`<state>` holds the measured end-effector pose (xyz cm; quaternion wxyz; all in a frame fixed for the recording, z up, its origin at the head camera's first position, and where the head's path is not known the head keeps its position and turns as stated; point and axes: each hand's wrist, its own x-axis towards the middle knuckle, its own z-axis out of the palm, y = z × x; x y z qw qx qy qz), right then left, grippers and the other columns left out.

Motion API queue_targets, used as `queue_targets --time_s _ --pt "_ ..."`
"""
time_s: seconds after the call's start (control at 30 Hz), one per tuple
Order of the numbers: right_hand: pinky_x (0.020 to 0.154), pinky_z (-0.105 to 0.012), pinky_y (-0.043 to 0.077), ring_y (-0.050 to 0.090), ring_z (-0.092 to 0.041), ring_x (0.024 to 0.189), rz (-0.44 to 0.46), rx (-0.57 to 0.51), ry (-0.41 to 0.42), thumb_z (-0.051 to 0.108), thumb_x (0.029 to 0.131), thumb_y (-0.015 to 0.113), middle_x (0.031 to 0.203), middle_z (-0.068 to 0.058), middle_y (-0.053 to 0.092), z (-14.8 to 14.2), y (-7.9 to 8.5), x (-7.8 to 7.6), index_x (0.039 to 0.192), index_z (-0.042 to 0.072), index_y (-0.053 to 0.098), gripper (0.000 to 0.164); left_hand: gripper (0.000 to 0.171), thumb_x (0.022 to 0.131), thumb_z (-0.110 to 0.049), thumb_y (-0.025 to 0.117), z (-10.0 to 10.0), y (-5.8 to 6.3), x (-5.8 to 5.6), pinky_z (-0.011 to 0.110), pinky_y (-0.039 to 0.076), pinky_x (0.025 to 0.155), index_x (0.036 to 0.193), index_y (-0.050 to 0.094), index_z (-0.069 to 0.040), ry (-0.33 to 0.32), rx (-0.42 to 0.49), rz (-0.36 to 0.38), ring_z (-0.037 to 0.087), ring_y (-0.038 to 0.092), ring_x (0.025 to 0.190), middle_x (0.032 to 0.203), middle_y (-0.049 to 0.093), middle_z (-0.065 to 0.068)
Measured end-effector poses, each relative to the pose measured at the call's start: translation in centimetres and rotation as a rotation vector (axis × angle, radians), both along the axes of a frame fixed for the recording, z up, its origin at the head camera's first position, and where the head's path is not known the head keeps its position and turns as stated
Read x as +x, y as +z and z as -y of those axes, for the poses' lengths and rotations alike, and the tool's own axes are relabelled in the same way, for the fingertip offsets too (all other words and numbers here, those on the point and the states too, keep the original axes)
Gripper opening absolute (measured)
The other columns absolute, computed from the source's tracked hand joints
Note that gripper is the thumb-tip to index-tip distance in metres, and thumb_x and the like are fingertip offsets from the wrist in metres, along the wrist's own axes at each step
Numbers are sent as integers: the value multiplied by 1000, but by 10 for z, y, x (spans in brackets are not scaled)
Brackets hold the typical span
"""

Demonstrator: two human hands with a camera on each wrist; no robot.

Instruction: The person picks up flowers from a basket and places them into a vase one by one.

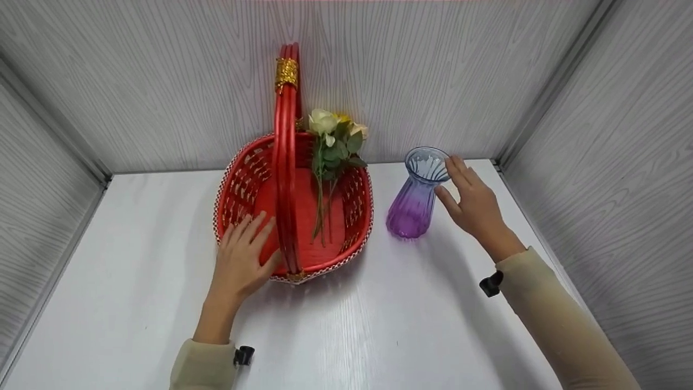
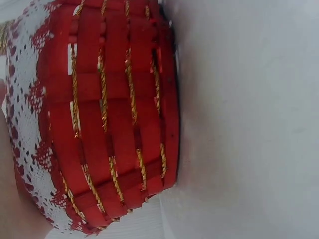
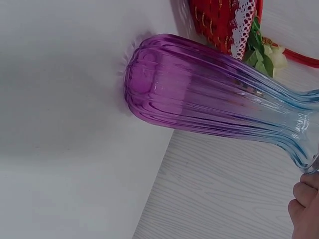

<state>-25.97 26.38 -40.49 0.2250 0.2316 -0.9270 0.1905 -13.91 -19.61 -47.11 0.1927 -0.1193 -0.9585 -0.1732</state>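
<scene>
A red woven basket with a lace-trimmed rim and a tall arched handle stands on the table. Over its front left rim lies my left hand, fingers extended into the basket and thumb close to the handle's foot. Inside lean several flowers, white, yellow and cream blooms on long green stems. To the right stands a ribbed glass vase, blue at the flared mouth and purple at the base. My right hand is at the right side of the vase's mouth, fingers straight, fingertips right at the rim.
The white table is bounded by a grey wood-grain panel behind and side panels left and right. Gold wrapping circles the top of the basket handle. Black clips sit at both sleeve cuffs.
</scene>
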Motion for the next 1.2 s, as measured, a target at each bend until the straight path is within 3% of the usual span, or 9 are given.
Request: queue_targets --time_s 0.17,0.3,0.43,0.53,0.63,0.7,0.8,0.93,1.2 --pt "122 -46 22 29 -32 149 70 -34 -5 42 101 56 161 -16 30 5 4 3 155 4 32 71 59 91 -46 52 -3 -9 3 63 24 116 143 56 -17 9 -44 -102 39 39 142 151 49 12" --pt "117 -54 29 27 -34 150 62 -127 -44 45 99 57 163 -15 26 14 1 7 156 9 33 71 58 91 -47 52 -3 -14 3 64 25 116 141 58 -18 10 -50 -136 39 39 141 150 50 13" --pt "112 -55 38 32 -32 148 -94 -296 -24 35 97 63 162 -14 29 36 -4 14 152 11 43 63 59 92 -48 53 -3 -18 7 62 23 117 143 56 -19 22 -33 -135 39 38 142 149 51 13" --pt "112 -49 40 41 -30 143 -253 -412 85 20 92 66 156 -14 42 62 -5 23 141 7 56 51 59 93 -49 53 -3 -19 12 62 22 118 144 55 -20 30 -9 -129 38 39 142 149 51 13" --pt "113 -42 40 49 -27 138 -281 -474 208 14 90 67 147 -11 53 90 -6 32 132 8 64 43 59 93 -52 53 -1 -18 16 60 21 118 144 56 -21 30 0 -115 38 40 142 148 53 13" --pt "111 -39 44 53 -24 134 -178 -523 284 14 92 66 143 -9 57 108 -8 37 131 7 65 39 61 93 -55 53 0 -18 17 59 20 119 143 57 -21 32 -3 -102 38 41 141 147 54 13" --pt "109 -37 46 56 -24 131 135 -687 373 15 99 61 139 -11 60 134 -11 42 132 3 63 36 61 93 -58 53 1 -20 16 58 18 120 141 58 -21 37 -9 -89 37 41 142 147 54 13" --pt "110 -38 44 55 -30 132 536 -956 367 15 105 48 139 -20 59 162 -13 43 137 -6 55 38 59 92 -56 54 -1 -19 14 58 18 120 141 59 -22 38 -11 -91 38 39 143 148 52 14" --pt "112 -49 40 51 -41 133 841 -1282 228 19 107 44 139 -28 55 202 -27 19 140 -7 51 42 56 91 -53 56 -5 -18 10 59 22 118 138 61 -23 34 -15 -129 39 39 142 148 52 14"
